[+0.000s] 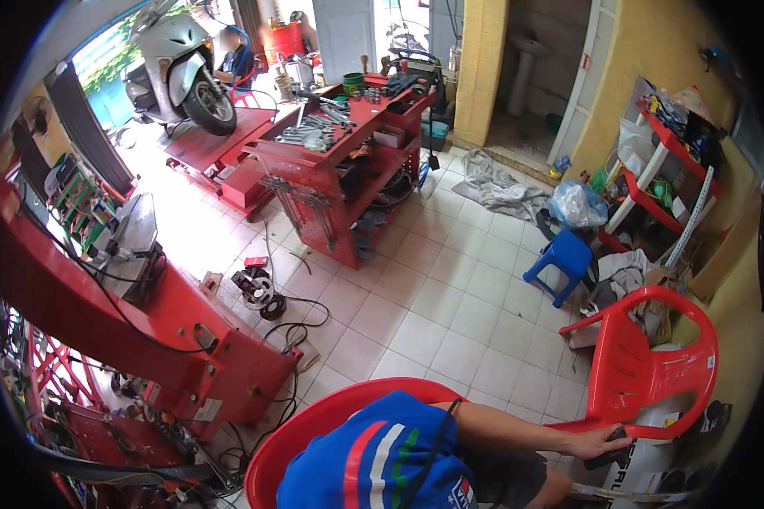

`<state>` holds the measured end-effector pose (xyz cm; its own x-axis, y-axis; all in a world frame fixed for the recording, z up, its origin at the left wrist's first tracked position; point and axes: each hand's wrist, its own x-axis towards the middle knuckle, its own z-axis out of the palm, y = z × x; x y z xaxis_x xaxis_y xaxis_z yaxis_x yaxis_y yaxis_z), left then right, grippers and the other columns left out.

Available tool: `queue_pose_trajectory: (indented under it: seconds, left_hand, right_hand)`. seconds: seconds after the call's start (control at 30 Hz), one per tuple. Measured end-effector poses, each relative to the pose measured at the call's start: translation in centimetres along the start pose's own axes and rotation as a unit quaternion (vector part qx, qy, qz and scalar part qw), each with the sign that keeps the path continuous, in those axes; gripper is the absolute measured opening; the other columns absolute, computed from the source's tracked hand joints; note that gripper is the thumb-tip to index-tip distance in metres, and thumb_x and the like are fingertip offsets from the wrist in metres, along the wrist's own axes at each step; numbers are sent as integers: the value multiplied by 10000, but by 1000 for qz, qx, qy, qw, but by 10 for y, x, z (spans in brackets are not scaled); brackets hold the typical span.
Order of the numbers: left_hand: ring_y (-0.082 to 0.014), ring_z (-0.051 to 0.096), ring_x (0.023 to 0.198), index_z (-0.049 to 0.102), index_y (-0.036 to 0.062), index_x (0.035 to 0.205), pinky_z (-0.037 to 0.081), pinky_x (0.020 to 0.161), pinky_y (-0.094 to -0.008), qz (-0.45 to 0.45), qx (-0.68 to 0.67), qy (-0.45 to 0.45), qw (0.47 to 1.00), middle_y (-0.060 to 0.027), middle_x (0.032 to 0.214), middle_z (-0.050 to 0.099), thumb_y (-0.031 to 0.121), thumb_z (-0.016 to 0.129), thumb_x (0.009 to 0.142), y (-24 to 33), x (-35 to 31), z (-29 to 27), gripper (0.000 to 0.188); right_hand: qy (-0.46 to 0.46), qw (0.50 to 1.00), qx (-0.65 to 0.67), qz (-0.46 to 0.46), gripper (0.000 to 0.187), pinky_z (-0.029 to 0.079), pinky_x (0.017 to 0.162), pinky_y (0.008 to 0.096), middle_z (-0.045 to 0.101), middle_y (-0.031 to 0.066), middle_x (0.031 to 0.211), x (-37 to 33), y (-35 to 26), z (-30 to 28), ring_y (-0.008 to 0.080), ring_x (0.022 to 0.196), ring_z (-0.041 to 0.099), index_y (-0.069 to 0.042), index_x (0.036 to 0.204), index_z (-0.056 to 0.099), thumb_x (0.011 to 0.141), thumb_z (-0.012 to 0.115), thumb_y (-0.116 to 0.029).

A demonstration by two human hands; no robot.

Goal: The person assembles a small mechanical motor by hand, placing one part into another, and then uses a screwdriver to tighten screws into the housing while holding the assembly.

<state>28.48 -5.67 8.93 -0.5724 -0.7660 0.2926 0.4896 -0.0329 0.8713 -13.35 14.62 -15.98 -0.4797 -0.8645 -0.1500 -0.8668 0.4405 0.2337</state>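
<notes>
My left hand (607, 443) reaches out to the right of the view and lies over a dark, elongated piece (601, 460), fingers bent onto it; I cannot tell how tightly they close, or whether they go right round it. My right hand does not show, so I cannot tell how it stands. The dark piece sits low at the right, against a white panel (632, 465) that carries large black lettering, partly covered. Just beyond that, near the seat of a red plastic chair (632, 373), a small yellow sticker (671, 419) stands out. The chair itself has a little white label (711, 362) on its armrest side, its print too small to make out.

My blue shirt (331, 467) has red, white and green stripes, and a small badge (462, 490) with white characters shows at its front, cut by the lower edge. Behind me curves a red rim (416, 388). Over to the left, a white rectangular label (205, 410) is stuck on the red machine (250, 373); its text is a blur.
</notes>
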Motion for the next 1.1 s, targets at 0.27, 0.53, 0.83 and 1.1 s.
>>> queue_pose_trajectory:
  seconds: [0.27, 0.53, 0.83, 1.1]
  left_hand:
    - [-149, 565, 961, 449, 59, 1256, 474, 819, -305, -31, 54, 73, 995, -91, 1042, 590, 642, 440, 988, 25, -18, 7, 641]
    - [-161, 573, 977, 449, 33, 1273, 474, 856, -328, 40, 0, 0, 999, -101, 1071, 612, 629, 447, 991, 58, -1, 58, 659]
    - [-355, 273, 1468, 238, -32, 1527, 242, 1195, -397, -115, 56, -5, 992, -269, 1557, 300, 654, 458, 958, -15, 17, 43, 918]
    - [-260, 618, 1062, 504, 5, 1318, 475, 952, -372, -155, 34, 42, 986, -169, 1137, 635, 620, 280, 1030, -75, 47, 47, 716]
  right_hand:
    - [-19, 995, 55, 78, 449, 542, 788, 463, 723, 207, 953, -11, -37, -51, 387, 847, 678, 28, 876, 742, 891, 703, -419]
    - [144, 914, 312, 216, 317, 549, 793, 476, 736, 190, 899, -27, 38, -41, 356, 812, 685, -23, 977, 751, 797, 765, -284]
    - [138, 823, 523, 173, 347, 559, 617, 291, 688, 74, 948, -73, 47, -69, 147, 737, 648, -33, 1243, 625, 912, 676, -122]
    - [242, 633, 720, 149, 235, 595, 834, 346, 682, 140, 1052, -119, -67, -251, 215, 909, 687, 61, 1145, 645, 930, 664, -33]
